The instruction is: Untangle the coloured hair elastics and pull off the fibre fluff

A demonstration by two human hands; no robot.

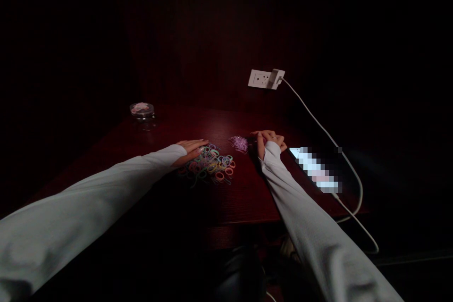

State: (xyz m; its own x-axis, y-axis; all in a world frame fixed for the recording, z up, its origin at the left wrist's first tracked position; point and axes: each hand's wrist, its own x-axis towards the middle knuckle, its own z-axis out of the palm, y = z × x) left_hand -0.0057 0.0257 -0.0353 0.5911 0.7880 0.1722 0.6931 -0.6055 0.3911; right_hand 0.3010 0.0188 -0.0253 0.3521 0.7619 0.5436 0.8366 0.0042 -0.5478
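Note:
A heap of small coloured elastic rings (211,165) lies on the dark red table (226,198). My left hand (193,147) rests flat at the heap's near-left edge, fingers stretched out and touching the rings. A smaller purple bunch of rings (239,143) lies to the right of the heap. My right hand (269,141) sits just right of that bunch with its fingers curled together; whether they hold anything is too dark to see. Both arms wear pale long sleeves.
A lit phone (314,170) lies on the table right of my right hand, with a white cable (318,125) running to a wall socket (262,79). A small clear container (142,110) stands at the far left. The surroundings are dark.

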